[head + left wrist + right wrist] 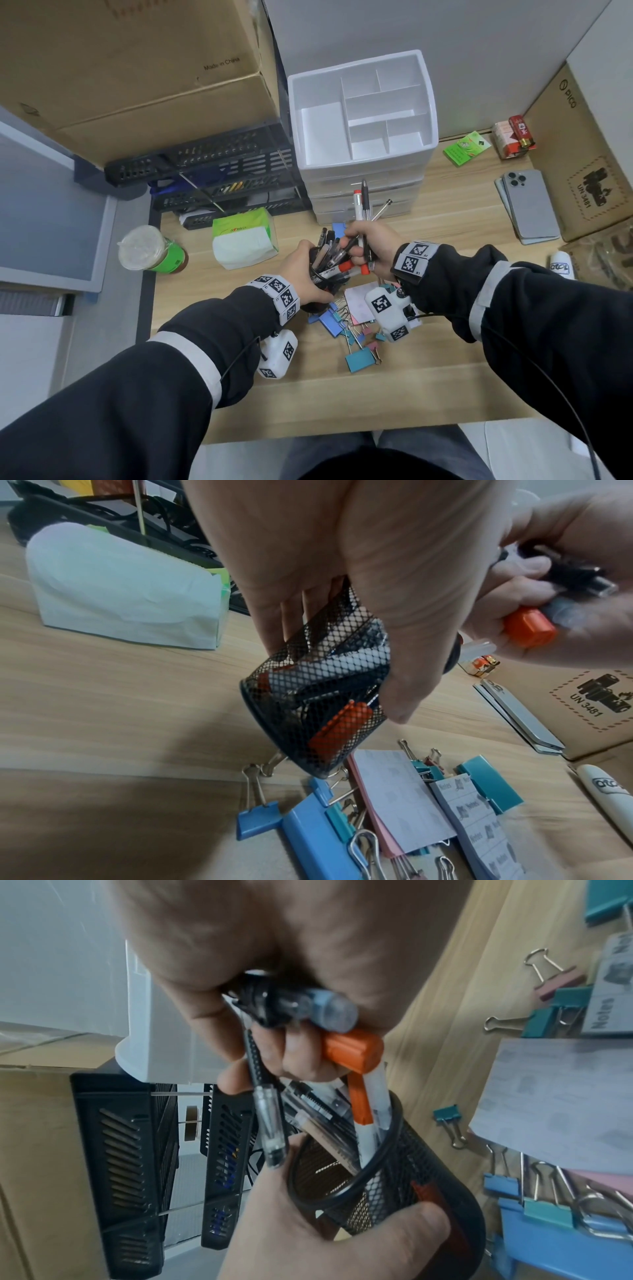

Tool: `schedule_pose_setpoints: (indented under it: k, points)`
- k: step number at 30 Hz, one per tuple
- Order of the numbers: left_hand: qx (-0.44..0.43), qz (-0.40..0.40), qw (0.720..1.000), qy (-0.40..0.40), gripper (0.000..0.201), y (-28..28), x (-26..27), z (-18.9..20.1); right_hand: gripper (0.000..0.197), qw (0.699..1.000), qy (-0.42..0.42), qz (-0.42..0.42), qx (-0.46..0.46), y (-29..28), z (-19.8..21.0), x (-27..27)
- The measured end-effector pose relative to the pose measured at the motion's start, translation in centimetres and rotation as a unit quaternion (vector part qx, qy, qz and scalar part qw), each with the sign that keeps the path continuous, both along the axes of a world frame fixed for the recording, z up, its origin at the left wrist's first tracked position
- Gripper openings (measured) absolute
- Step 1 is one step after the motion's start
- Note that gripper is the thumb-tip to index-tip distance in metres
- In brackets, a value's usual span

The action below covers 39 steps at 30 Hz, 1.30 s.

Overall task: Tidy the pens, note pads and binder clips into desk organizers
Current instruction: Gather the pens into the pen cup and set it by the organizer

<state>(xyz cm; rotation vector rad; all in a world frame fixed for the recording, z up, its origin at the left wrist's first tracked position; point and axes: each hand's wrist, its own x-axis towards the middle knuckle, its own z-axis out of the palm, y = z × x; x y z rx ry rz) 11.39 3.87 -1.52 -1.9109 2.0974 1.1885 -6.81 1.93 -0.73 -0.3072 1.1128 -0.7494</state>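
Note:
My left hand (pixel 303 270) grips a black mesh pen cup (pixel 318 696) tilted above the wooden desk, with several pens inside (pixel 329 1112). Just right of it, my right hand (pixel 368 245) holds a bundle of pens (pixel 362 205), an orange-capped one (pixel 352 1050) among them, their lower ends at the cup's mouth (pixel 346 1177). Below the cup lie binder clips (pixel 358 356) in blue, teal and pink, and note pads (pixel 400 796). A white compartmented organizer (pixel 363 106) stands on a drawer unit behind.
A tissue pack (pixel 243 238) and a lidded drink cup (pixel 150 250) sit to the left, with a black mesh rack (pixel 219 171) behind them. Cardboard boxes stand at back left and right. Two phones (pixel 529 209) and small cartons (pixel 467 147) lie at right.

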Motion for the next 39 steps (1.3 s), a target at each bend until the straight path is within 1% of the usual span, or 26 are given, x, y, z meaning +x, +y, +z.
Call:
schedule_pose_setpoints:
  k: [4,6,13,21,25,29,32,36,38,39]
  points:
    - [-0.002,-0.001,1.0,-0.001,0.09,0.0,0.0,0.1,0.016,1.0,-0.008,0.012,0.007,0.3,-0.2,-0.3]
    - [-0.003,0.001,1.0,0.0,0.09,0.0,-0.1,0.1,0.017,1.0,-0.01,0.005,-0.001,0.4,-0.2,-0.4]
    - [-0.001,-0.001,1.0,-0.001,0.09,0.0,0.0,0.1,0.02,1.0,0.008,0.004,-0.01,0.5,-0.3,-0.6]
    - [0.003,-0.004,1.0,-0.004,0.09,0.1,0.2,0.1,0.017,1.0,0.016,0.0,-0.008,0.6,0.0,-0.5]
    - [0.002,-0.004,1.0,-0.005,0.092,0.1,0.3,0.1,0.014,0.999,0.029,0.012,-0.015,0.7,-0.2,-0.5]
    - [-0.002,-0.004,1.0,-0.003,0.092,0.3,0.3,0.1,0.01,1.0,0.017,0.008,-0.02,0.7,-0.3,-0.4]
    - [-0.004,-0.003,1.0,-0.003,0.091,0.3,0.3,0.2,0.014,1.0,0.021,0.01,-0.021,0.7,-0.3,-0.3]
    - [0.004,0.001,1.0,-0.003,0.092,0.3,0.3,0.2,0.012,0.998,0.061,0.01,-0.033,0.8,0.1,-0.2]
    - [0.006,0.006,1.0,-0.002,0.091,0.4,0.3,0.2,0.01,0.988,0.135,0.019,-0.067,0.9,0.7,0.4]
    - [0.005,0.009,1.0,-0.001,0.091,0.4,0.3,0.2,0.009,0.978,0.185,0.028,-0.093,1.0,1.0,0.8]
